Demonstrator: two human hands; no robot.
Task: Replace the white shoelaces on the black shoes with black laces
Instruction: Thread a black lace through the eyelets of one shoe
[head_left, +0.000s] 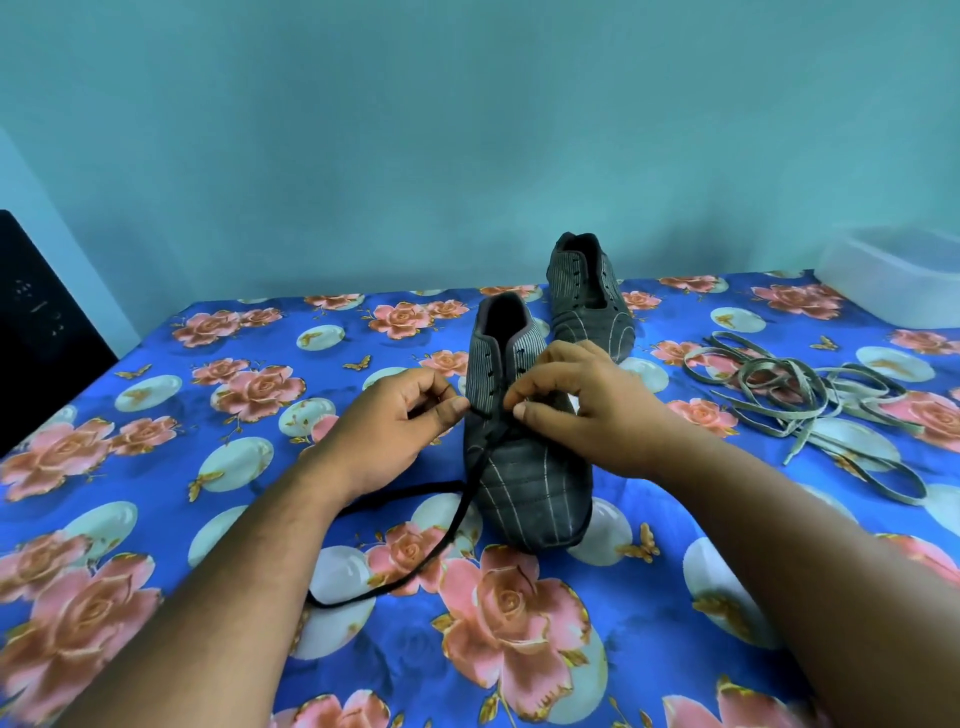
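Black lace (447, 530) trails off the near shoe (524, 441), which stands toe-first toward the person in the middle of the flowered cloth (156, 519). The left hand (384, 431) sits just beside the shoe's left flank, its fingers curled and thumb meeting forefinger right at the eyelet row, pinching what looks like the lace where it leaves the shoe; the exact contact is too small to be sure of. The right hand (582, 400) lies over the shoe's right side and tongue, fingers bent, thumb and forefinger tips close together at the lowest eyelets, apparently nipping the lace there. From between the hands the lace runs down across the toe cap, then off the shoe to the left, sweeping in a long loose curve over the cloth and passing under the left forearm. Behind and slightly right, the second shoe (589, 296) stands unlaced, touching or nearly touching the first. Well apart to the right, the pale grey-white laces (810, 400) lie in a loose tangle. Farther back at the right edge sits a translucent plastic box (893, 280). Blue cloth with pink roses covers the whole surface, a plain teal wall (467, 130) rises behind, and a dark panel (41, 332) stands at far left.
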